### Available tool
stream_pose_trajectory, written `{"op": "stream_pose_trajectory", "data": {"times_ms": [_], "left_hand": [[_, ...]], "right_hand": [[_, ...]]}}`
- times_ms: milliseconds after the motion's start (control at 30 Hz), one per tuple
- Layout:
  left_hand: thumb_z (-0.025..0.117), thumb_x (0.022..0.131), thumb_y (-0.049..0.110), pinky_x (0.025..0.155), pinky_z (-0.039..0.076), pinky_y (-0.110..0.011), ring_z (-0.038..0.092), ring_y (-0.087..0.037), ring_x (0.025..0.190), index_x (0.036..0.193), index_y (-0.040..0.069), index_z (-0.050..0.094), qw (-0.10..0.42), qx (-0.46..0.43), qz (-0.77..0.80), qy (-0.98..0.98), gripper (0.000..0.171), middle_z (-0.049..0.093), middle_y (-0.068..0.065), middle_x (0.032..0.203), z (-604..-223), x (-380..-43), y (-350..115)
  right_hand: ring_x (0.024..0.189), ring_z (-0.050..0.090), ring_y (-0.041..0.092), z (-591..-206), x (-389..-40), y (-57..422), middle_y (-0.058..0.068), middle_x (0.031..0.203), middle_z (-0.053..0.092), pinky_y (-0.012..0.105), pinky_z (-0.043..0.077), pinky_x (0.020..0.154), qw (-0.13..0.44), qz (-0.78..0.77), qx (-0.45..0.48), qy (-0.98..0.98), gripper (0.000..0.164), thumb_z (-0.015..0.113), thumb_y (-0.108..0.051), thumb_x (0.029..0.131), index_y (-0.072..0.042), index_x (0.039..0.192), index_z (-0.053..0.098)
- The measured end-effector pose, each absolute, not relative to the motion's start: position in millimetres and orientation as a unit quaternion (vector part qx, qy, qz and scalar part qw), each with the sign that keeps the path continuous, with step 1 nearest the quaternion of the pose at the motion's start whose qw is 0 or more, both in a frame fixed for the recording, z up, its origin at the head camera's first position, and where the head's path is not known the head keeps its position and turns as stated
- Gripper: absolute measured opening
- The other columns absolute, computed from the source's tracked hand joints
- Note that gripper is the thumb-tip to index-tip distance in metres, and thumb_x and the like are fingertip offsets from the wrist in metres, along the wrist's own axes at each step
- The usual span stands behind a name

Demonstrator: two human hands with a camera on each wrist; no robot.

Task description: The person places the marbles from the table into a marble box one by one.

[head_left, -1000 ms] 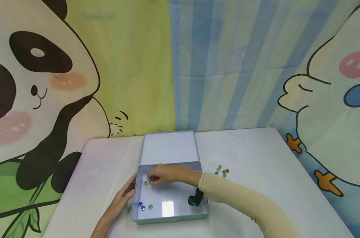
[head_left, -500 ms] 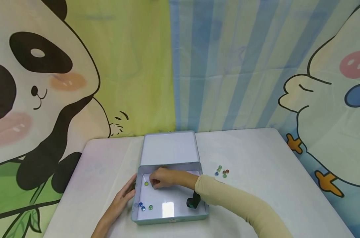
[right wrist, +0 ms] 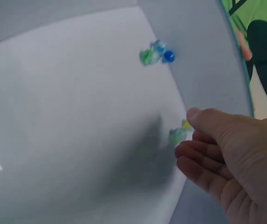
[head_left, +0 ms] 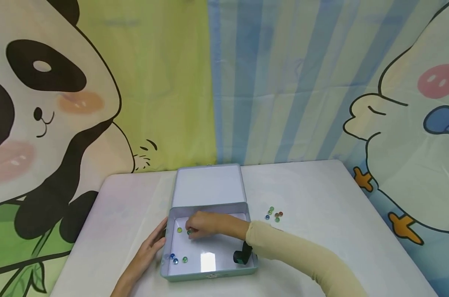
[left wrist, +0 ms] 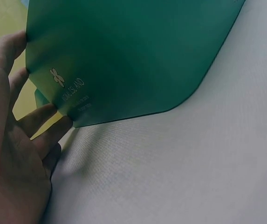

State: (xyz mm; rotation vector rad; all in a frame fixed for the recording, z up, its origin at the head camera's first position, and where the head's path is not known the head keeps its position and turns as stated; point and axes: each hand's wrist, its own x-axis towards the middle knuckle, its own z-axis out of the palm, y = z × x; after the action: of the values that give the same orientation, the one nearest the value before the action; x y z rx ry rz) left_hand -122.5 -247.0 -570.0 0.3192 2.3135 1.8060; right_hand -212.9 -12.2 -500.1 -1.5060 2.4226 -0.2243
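A pale green tin box (head_left: 208, 275) lies with its lid raised at the back. My right hand (head_left: 203, 224) is over the box's left half. In the right wrist view its fingers (right wrist: 203, 172) are loosely curled, the thumb apart from them. A green marble (head_left: 189, 232) lies at the fingertips, and a yellow-green marble (head_left: 179, 229) sits near the left wall. Two blue marbles (head_left: 175, 261) and another green marble (head_left: 185, 259) lie in the front left corner. Outside, my left hand (head_left: 147, 249) rests its spread fingertips on the box's left wall, seen as a green panel (left wrist: 119, 56).
On the white table (head_left: 313, 194), several loose marbles (head_left: 277, 215), green, red-brown and blue, lie right of the box. The lid (head_left: 209, 185) leans back behind it. A black wrist camera (head_left: 243, 253) hangs under the right wrist. A printed curtain (head_left: 246, 82) stands behind.
My right hand has shifted slightly right and toward me inside the box, and the green marble by its fingertips shows more. My left hand has stayed at the wall.
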Motion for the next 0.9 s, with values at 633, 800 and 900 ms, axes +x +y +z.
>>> {"op": "stream_pose_trajectory", "data": {"times_ms": [633, 800, 900], "left_hand": [[0.041, 0.104, 0.017, 0.103, 0.023, -0.002, 0.029, 0.021, 0.131, 0.155, 0.026, 0.022, 0.089, 0.104, 0.618, 0.774, 0.056, 0.019, -0.012, 0.162, -568.0, -119.4, -245.4], [0.040, 0.104, 0.017, 0.103, 0.024, -0.003, 0.029, 0.021, 0.130, 0.155, 0.026, 0.022, 0.089, 0.099, 0.615, 0.777, 0.055, 0.020, -0.012, 0.162, -568.9, -118.5, -246.4], [0.039, 0.104, 0.016, 0.103, 0.024, -0.002, 0.030, 0.021, 0.130, 0.156, 0.025, 0.021, 0.088, 0.105, 0.618, 0.774, 0.055, 0.020, -0.016, 0.162, -569.9, -119.6, -246.5]], "right_hand": [[0.088, 0.062, 0.003, -446.1, -179.3, 156.2, -0.003, 0.101, 0.067, 0.019, 0.055, 0.072, 0.035, -0.298, -0.417, 0.858, 0.013, 0.062, -0.016, 0.095, -0.014, 0.107, 0.066], [0.083, 0.061, 0.005, -480.1, -178.0, 220.7, 0.002, 0.096, 0.068, 0.020, 0.055, 0.067, -0.034, -0.338, -0.377, 0.862, 0.013, 0.065, -0.009, 0.091, -0.011, 0.104, 0.066], [0.081, 0.061, 0.009, -506.6, -181.9, 253.2, 0.005, 0.095, 0.068, 0.020, 0.054, 0.065, -0.064, -0.334, -0.353, 0.872, 0.017, 0.069, -0.003, 0.087, -0.007, 0.103, 0.066]]}}
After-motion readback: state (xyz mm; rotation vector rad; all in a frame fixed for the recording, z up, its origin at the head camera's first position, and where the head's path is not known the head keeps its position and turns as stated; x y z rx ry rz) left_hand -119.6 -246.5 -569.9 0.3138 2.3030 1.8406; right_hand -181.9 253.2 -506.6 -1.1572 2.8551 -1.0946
